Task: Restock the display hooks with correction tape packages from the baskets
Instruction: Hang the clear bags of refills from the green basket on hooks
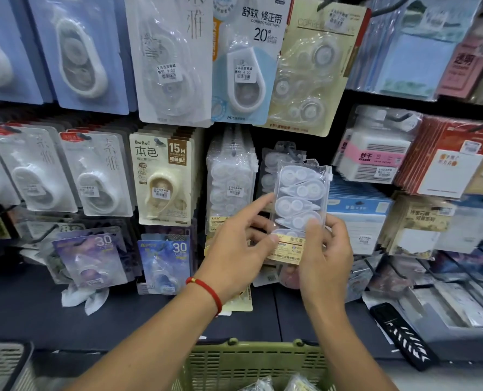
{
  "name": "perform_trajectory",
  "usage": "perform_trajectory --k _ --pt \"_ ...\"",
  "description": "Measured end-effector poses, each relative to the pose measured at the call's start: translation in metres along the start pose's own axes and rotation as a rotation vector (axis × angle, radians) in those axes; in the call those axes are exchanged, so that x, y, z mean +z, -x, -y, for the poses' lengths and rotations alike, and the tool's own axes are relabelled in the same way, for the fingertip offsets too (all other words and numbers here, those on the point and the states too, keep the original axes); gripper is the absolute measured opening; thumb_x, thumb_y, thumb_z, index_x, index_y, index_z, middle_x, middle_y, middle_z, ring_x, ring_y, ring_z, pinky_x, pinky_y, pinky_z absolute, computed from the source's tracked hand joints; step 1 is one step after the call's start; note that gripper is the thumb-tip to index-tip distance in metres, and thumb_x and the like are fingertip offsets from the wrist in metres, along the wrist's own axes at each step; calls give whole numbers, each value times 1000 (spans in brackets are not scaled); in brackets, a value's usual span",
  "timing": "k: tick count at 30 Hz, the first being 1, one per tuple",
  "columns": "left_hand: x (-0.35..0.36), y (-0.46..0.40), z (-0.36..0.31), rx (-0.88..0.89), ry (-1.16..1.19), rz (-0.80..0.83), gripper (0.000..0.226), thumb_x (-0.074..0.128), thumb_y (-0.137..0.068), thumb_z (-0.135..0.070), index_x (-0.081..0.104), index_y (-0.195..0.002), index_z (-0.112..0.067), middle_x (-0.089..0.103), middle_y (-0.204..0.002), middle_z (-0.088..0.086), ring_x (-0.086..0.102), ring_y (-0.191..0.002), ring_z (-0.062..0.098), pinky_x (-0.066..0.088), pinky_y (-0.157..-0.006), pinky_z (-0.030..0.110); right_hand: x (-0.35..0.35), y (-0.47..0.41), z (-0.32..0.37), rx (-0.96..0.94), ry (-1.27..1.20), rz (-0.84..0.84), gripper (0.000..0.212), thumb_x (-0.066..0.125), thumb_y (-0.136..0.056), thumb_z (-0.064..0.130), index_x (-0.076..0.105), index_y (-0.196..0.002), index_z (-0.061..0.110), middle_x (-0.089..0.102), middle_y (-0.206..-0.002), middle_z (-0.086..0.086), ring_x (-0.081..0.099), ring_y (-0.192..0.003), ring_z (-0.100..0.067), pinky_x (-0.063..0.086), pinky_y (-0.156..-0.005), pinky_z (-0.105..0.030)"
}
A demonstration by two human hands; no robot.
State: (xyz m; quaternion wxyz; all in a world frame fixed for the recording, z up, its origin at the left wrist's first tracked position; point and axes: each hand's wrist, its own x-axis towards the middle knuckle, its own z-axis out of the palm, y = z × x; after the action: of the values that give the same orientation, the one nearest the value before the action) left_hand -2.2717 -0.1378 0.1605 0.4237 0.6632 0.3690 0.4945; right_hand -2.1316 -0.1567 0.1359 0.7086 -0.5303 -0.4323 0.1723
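A clear correction tape package (299, 198) with several white tapes and a yellow label is held upright in front of the display. My right hand (323, 252) grips its lower right edge. My left hand (237, 249) holds its lower left side, index finger stretched along the edge. Just behind the package's top hangs a matching pack (274, 170) on a hook. A fuller row of the same packs (230, 184) hangs to the left. A green basket (251, 362) with more packages sits below my arms.
Other correction tape cards hang all around: a BoBo cream one (161, 176), blue "30" ones (164, 263), grey ones (37, 170). Sticky notes and paper packs (375, 148) fill the right. A black scanner-like device (401, 334) lies on the shelf. A grey basket (0, 365) is at lower left.
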Motion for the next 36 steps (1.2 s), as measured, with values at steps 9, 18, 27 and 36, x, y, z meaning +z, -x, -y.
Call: perform_trajectory --k 9,18,27,36 --pt "3 3 -4 34 66 -25 68 70 -95 2 52 -150 -33 65 -99 2 59 -77 7 55 -75 21 -3 -6 2 -74 -85 43 7 57 -109 27 63 -104 25 71 -72 11 61 -56 -1 46 -46 -16" --pt "3 2 -2 -2 75 -55 68 71 -94 2 53 -150 -31 67 -98 3 61 -76 14 55 -76 22 -4 -7 5 52 -114 92 12 59 -108 31 67 -107 22 77 -80 -2 68 -54 -12 49 -39 -24" --pt "4 0 3 -24 30 -34 65 69 -95 -1 50 -150 -29 67 -98 -1 63 -75 10 57 -78 24 -6 -7 1 9 20 52 11 59 -107 34 68 -103 27 74 -81 -4 67 -54 -24 50 -39 -27" --pt "-24 -6 21 198 -786 -168 66 66 -84 -1 54 -147 -18 47 -145 3 39 -136 21 47 -105 34 1 -14 -21 -600 862 87 57 66 -96 11 50 -151 6 47 -153 -17 51 -135 -35 48 -103 -48"
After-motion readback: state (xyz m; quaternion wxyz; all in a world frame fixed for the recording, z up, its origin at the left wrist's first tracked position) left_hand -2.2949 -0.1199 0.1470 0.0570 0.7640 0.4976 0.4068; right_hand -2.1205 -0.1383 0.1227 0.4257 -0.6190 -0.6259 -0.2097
